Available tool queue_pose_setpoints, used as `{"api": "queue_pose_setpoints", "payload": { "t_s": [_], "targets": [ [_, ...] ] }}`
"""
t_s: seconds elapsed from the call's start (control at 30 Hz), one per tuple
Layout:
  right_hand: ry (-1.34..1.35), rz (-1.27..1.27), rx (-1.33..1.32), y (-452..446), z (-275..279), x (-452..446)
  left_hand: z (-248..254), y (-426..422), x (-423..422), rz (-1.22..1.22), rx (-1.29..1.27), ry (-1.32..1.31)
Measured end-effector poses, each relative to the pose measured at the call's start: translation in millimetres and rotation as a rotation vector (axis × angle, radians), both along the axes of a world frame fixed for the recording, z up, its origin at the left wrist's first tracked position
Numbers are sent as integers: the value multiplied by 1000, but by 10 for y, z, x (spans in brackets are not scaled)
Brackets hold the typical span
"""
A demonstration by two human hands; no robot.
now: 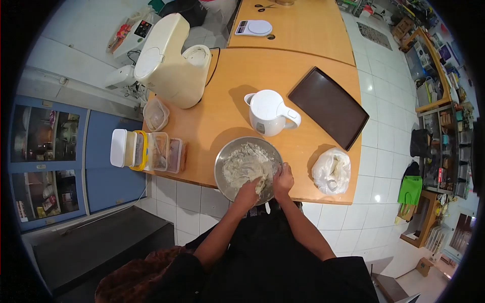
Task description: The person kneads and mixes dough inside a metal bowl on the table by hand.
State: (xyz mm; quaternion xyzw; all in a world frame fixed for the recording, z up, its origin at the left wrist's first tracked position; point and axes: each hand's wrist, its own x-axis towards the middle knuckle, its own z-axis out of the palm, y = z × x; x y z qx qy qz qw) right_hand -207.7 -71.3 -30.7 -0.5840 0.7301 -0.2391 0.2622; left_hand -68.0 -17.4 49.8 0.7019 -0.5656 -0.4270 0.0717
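Observation:
A steel mixing bowl [221, 178] sits at the front edge of the wooden table and holds white flour [242, 157] and a shaggy, pale dough [258, 185]. Reaching in over the near rim, my left hand [247, 194] has its fingers closed in the dough, with the fingertips partly hidden. At the right side, my right hand [283, 181] grips the bowl's rim, thumb up along the edge. A white jug with a lid [268, 112] stands just behind the bowl. To the right is an open plastic bag of white powder [332, 171].
A dark baking tray [328, 107] lies at the back right of the table [227, 118]. A cream stand mixer [172, 65] and stacked plastic tubs [159, 150] line the left side. On the farther table are a kitchen scale [254, 28] and scissors [265, 7].

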Motion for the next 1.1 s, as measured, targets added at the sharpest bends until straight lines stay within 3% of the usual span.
{"api": "queue_pose_setpoints", "payload": {
  "t_s": [0.1, 0.2, 0.3, 0.5, 0.6, 0.7, 0.9, 1.1],
  "targets": [
    [-9, -8, -8, -21, 32, -18, 156, -91, -52, 93, -39, -215],
    [-4, -15, 10, -24, 94, -9, -175, -65, -39, -53, -231, -356],
    [-6, -22, -3, -15, 53, 11, -540, -10, 7, -256, -238, -147],
    [-27, -34, 32, -1, 104, 26, -423, 79, 142, -335, 17, -85],
    [-23, -41, 24, -3, 128, 45, -287, 26, 80, -142, -75, -255],
    [-17, -34, 2, 17, 107, 32, -637, -61, -51, 149, -145, -289],
    [-32, 27, -82, -17, 30, 37, -872, -301, -320, 151, -9, -446],
    [-2, 83, -68, -34, 26, -3, -1403, -490, -83, 124, -235, -510]
  ]
}}
